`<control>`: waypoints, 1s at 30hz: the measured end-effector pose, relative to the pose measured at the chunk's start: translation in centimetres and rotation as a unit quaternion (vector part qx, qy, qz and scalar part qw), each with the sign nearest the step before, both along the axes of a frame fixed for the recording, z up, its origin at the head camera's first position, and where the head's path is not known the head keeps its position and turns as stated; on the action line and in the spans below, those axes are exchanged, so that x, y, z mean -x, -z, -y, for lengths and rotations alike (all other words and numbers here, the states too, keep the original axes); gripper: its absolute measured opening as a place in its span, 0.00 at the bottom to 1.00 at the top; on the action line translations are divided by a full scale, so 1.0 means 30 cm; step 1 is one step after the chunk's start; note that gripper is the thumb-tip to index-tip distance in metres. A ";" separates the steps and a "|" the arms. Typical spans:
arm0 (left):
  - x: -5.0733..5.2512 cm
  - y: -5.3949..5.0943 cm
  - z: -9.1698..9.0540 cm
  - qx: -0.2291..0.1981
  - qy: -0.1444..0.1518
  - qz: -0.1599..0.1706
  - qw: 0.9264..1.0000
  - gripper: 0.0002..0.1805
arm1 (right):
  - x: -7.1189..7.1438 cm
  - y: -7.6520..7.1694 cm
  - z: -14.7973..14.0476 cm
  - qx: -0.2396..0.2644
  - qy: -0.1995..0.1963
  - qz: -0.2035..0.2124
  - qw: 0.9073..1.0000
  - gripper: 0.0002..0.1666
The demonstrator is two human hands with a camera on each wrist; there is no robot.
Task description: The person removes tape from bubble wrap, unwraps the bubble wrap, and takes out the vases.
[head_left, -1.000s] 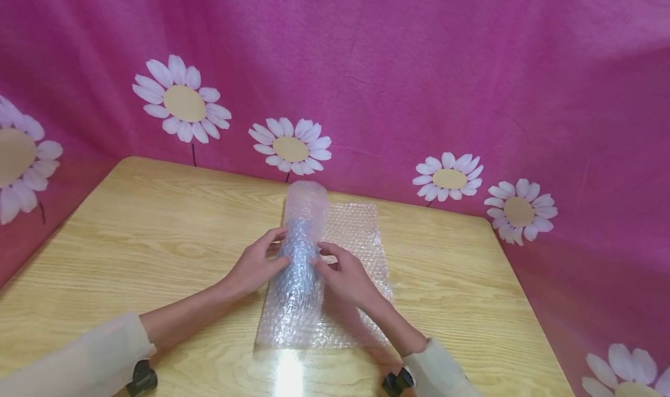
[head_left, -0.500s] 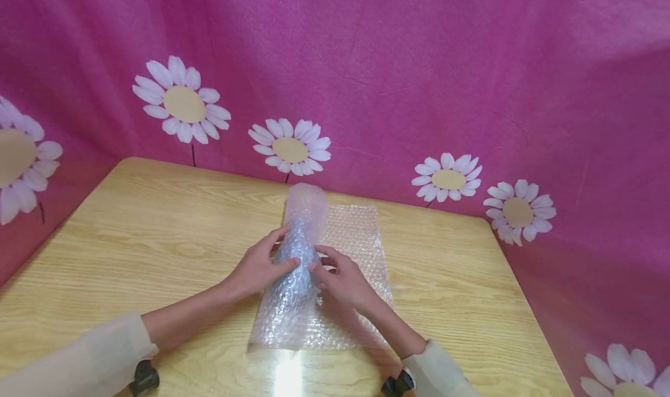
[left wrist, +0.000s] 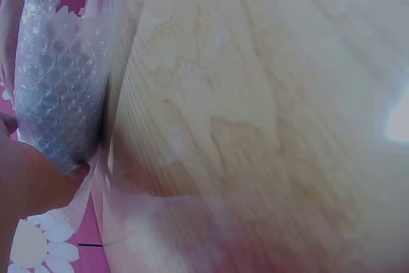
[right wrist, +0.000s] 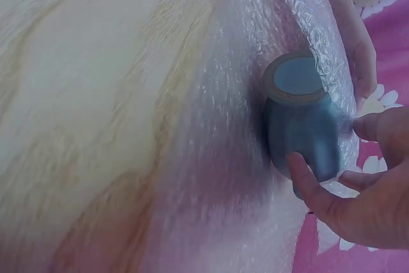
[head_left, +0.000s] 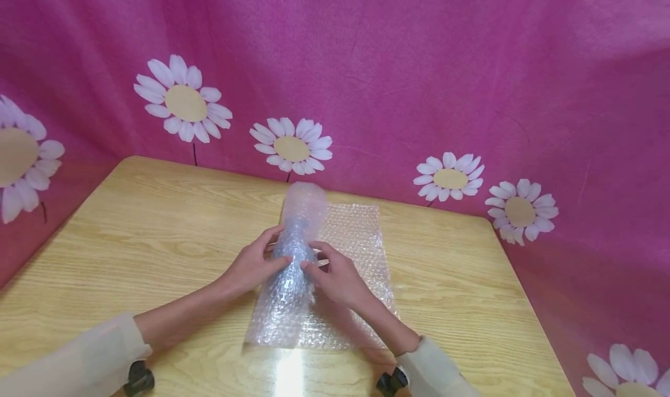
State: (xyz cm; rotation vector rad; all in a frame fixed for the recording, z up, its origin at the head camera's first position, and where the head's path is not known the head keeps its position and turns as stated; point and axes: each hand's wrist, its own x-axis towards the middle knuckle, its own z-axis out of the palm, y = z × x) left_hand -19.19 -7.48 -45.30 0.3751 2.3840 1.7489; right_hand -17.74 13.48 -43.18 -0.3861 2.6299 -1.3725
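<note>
A sheet of bubble wrap lies on the table, its left part folded over a blue-grey vessel. In the right wrist view the vessel shows as a smooth, rounded pot on its side, with a tan ring round one end; its other end is hidden under the wrap. My left hand holds the covered vessel from the left, thumb on the near side, fingers farther back. From the right, my right hand grips it with curled fingers, a fingertip touching the bare vessel. Bubble wrap covers the side seen in the left wrist view.
The wooden table extends on both sides of the sheet. A pink cloth with white daisies hangs behind its far edge. A bright reflection shines on the tabletop near the front.
The wrapped vessel and both hands have shifted slightly left. The near left corner of the bubble wrap has also slid left, while the sheet's right part has hardly moved.
</note>
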 end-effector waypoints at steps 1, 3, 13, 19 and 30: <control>0.000 0.001 0.004 -0.006 0.002 -0.001 1.000 0.40 | 0.001 0.000 0.003 -0.004 -0.002 -0.007 1.000 0.30; -0.001 0.003 0.010 -0.018 0.004 0.001 1.000 0.39 | 0.002 -0.004 0.011 -0.014 -0.006 -0.018 1.000 0.29; -0.006 0.013 0.032 -0.038 -0.003 0.005 0.999 0.39 | 0.006 -0.015 0.047 -0.059 -0.025 -0.057 0.996 0.29; -0.009 0.007 0.030 -0.044 0.002 0.010 0.999 0.39 | -0.006 -0.011 0.037 -0.032 -0.014 -0.027 0.999 0.35; -0.005 0.005 0.023 -0.001 0.002 0.011 1.000 0.42 | -0.019 0.016 0.023 -0.003 -0.013 0.013 1.000 0.34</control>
